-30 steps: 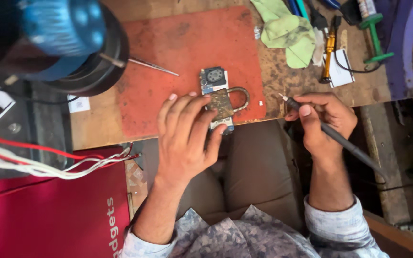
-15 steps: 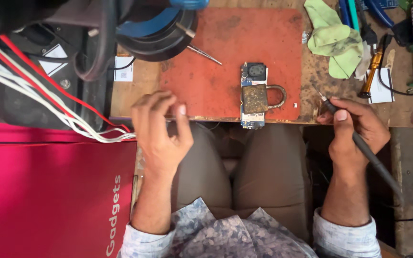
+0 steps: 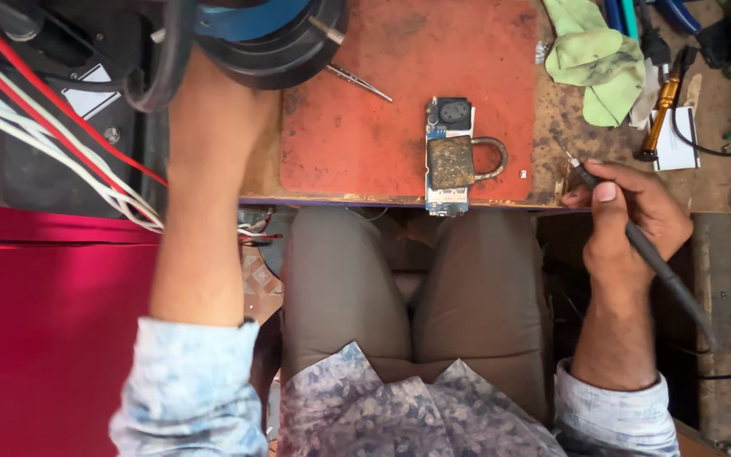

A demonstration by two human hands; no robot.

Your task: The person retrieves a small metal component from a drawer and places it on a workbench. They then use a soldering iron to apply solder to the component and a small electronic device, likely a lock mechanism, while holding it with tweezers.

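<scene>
- The workbench (image 3: 721, 190) is scuffed brown wood, with a worn rust-red mat (image 3: 365, 144), flat and rectangular, laid on it.
- A black round device with a blue band (image 3: 272, 38) sits at the far left edge of the mat, beside a bundle of red and white wires (image 3: 61, 144).
- The left forearm (image 3: 205, 211) reaches far and left toward that device; the left hand itself is hidden under it, so I cannot tell whether it is open or closed.
- The right hand (image 3: 636, 216) is closed in a pen-like grip round a dark, slim soldering iron (image 3: 636, 241), thumb pressed on the shaft.
- The iron's long axis runs diagonally: its fine tip points far-left, resting at the bench near the mat's right edge, while the handle trails near-right past the wrist.
- A crumpled pale-green cloth (image 3: 594, 63) lies far right of the mat.
- A small blue circuit board (image 3: 448, 156) lies near the mat's near edge, long axis running near to far, pinned under a rusty padlock (image 3: 454, 161) whose shackle points right.
- A thin metal probe (image 3: 357, 82) lies at a slant on the mat's far part.
</scene>
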